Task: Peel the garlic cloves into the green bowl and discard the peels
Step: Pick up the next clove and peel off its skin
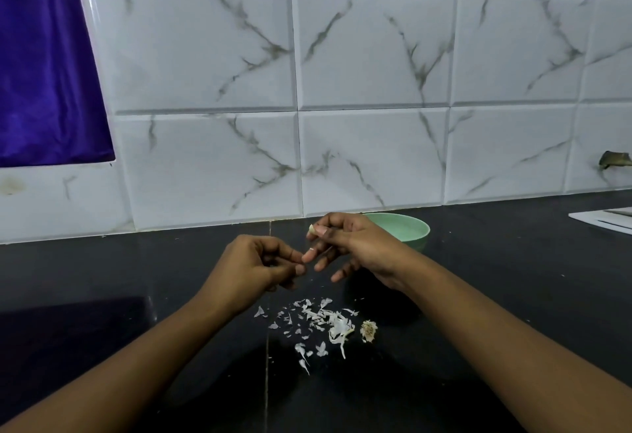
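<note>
Two bare hands raised above a dark counter (478, 261), fingertips near one another but not touching. Right hand (345, 244) pinching a small pale garlic clove (311, 228) between thumb and forefinger, remaining fingers spread loosely downward. Left hand (260, 263) curled, thumb pressed against the bent fingers; whether a scrap of skin sits in that pinch, impossible to tell.

Just behind the right hand, a green bowl (407, 227), partly hidden by the knuckles, contents out of sight, standing close to the foot of the marble-patterned tiled wall (372, 97). Below and in front of the hands, a loose scatter of white peels (321, 323) lying flat on the counter, with a dry garlic root end (368, 330) at the right edge of the scatter, just beside the thickest clump.

Open dark surface on both sides of the forearms and between the peels and the near edge of the view. A seam (267, 347) running front to back through the counter, just left of the peels. At far right, a white flat object (602, 220) cut off by the frame. At upper left, a purple cloth (44, 63) against the wall.
</note>
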The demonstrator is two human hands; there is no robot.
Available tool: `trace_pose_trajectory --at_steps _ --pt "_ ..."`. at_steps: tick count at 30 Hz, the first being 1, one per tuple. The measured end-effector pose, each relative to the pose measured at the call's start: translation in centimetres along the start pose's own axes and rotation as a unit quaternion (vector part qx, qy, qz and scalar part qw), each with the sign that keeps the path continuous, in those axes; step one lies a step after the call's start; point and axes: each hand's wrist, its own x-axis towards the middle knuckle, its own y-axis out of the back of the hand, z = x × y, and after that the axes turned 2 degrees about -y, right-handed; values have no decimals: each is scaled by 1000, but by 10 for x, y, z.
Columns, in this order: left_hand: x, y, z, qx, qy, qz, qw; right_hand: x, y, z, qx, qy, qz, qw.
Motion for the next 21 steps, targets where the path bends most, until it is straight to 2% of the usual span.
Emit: trace_pose_trajectory --at_steps 5,11,14,18,21 --pt "-4 -3 5 -3 -22 42 999 1 1 1 11 -7 -6 1000" --pt "-5 -2 1 165 -88 82 979 3 -8 6 27 -29 -30 999" --pt "-4 -2 1 153 -107 70 980 3 -5 4 46 -40 -30 998" --pt "-1 -4 0 81 -61 43 994 2 -1 4 37 -43 -44 997" --pt "2 0 -5 90 -46 15 995 3 1 6 27 -27 -30 999"
